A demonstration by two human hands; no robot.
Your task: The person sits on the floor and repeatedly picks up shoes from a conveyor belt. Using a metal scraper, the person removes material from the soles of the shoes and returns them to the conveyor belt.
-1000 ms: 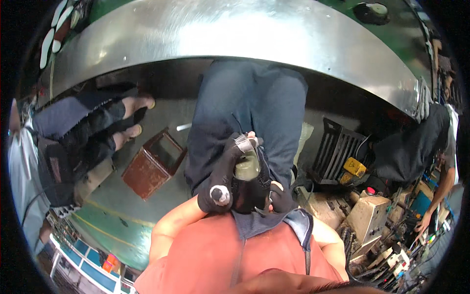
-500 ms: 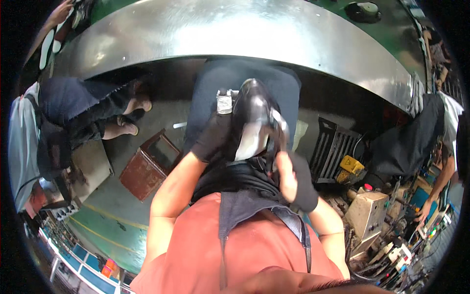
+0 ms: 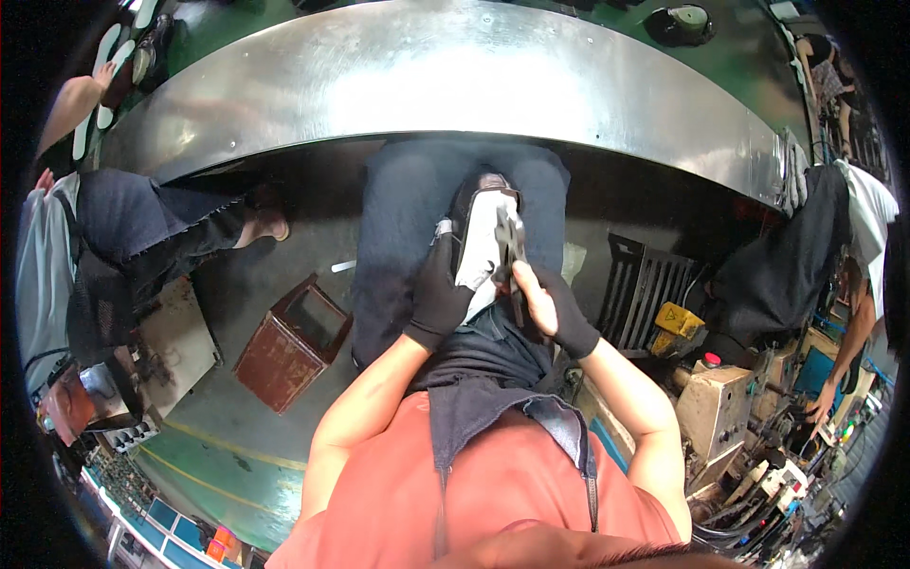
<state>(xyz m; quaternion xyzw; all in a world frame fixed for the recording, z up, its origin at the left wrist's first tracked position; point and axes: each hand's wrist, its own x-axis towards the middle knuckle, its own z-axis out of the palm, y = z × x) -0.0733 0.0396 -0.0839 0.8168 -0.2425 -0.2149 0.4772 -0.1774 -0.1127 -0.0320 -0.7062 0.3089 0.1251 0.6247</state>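
A dark shoe [image 3: 491, 180] lies on my lap with its pale underside turned up. My left hand [image 3: 442, 294], in a black fingerless glove, is closed around its left side near the heel. Silvery wrapping [image 3: 444, 227] shows around a finger of that hand. In my right hand [image 3: 550, 311], also gloved with bare fingertips, is a dark metal pliers-like tool [image 3: 510, 245]. Motion smears it, so its exact kind is unclear. Its upper end is over the right edge of the underside; I cannot tell whether it grips the edge.
A shiny metal conveyor ledge [image 3: 427, 81] curves across ahead, with a dark shoe [image 3: 681, 25] beyond it. At left stands a brown metal stool [image 3: 282, 358]. Right are a slatted rack [image 3: 645, 284], a yellow pedal [image 3: 678, 325] and a machine box [image 3: 716, 408]. Co-workers sit either side.
The shoe has been turned from its dark upper side to show more of its pale underside. My right hand and the tool have moved up and inward over it.
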